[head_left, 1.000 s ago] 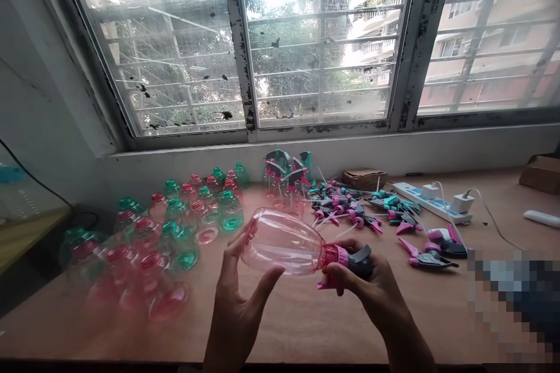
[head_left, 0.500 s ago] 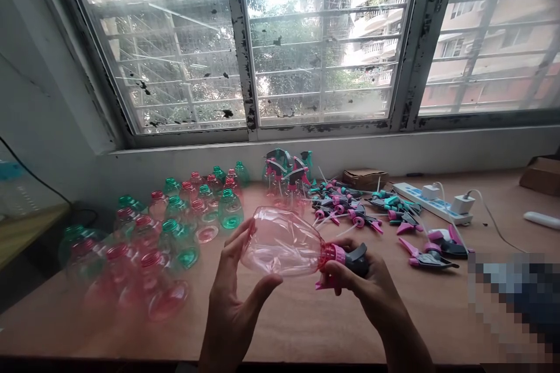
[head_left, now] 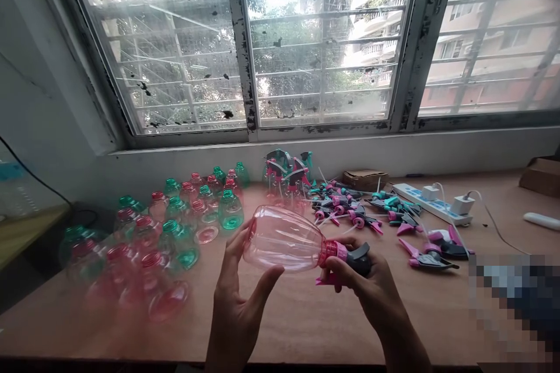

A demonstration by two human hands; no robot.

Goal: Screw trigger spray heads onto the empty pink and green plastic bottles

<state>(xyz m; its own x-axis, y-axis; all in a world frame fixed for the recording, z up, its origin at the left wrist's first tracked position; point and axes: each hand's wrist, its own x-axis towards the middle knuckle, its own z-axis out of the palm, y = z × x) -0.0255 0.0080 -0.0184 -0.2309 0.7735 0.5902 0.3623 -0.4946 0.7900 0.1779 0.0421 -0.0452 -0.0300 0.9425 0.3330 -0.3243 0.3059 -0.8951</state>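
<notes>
A clear pink spray bottle lies sideways in the air above the table, its neck to the right. Around its wide base, my left hand is closed, fingers behind and thumb along the lower side. My right hand grips the black and pink trigger sprayer at the bottle's neck, thumb by the pink collar. The sprayer's collar sits against the red neck; how tightly it is screwed on I cannot tell. Part of the sprayer is hidden behind the fingers.
Several open pink and green bottles stand on the left. Bottles with sprayers fitted stand at the back. Loose trigger sprayers lie in a heap to the right, near a power strip and a cardboard box.
The bottle has turned a little about its long axis, and its reflections have shifted. My left hand has moved slightly right; my right hand keeps its grip on the sprayer.
</notes>
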